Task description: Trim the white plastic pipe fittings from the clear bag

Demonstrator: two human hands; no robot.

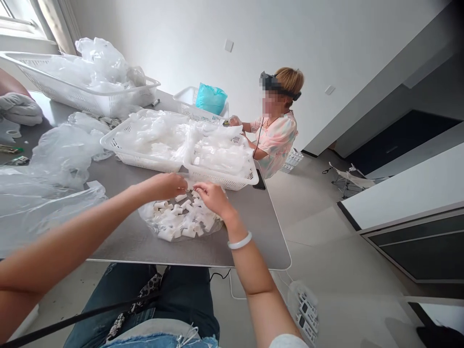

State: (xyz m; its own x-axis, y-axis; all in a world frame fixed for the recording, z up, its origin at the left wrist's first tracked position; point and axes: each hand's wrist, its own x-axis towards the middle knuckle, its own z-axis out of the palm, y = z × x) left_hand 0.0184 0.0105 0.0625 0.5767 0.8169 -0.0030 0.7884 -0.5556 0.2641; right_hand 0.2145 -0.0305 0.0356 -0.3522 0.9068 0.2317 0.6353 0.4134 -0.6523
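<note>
A clear plastic bag [147,215] lies on the table before me, with many small white pipe fittings [181,217] spread in it, some of them T-shaped. My left hand [172,185] is at the far side of this pile, its fingers closed on thin clear plastic film. Just to its right, my right hand [213,197] is pinched above the fittings. What its fingertips hold is too small to make out. The two hands nearly meet, a little in front of the white baskets.
Two white baskets [221,181] of clear bags stand beyond my hands. A larger basket [108,104] is at the back left. Loose plastic bags [61,154] cover the left side. A co-worker [277,130] sits at the far right, near a blue bag [210,99]. Another person's gloved hand [20,108] shows at left.
</note>
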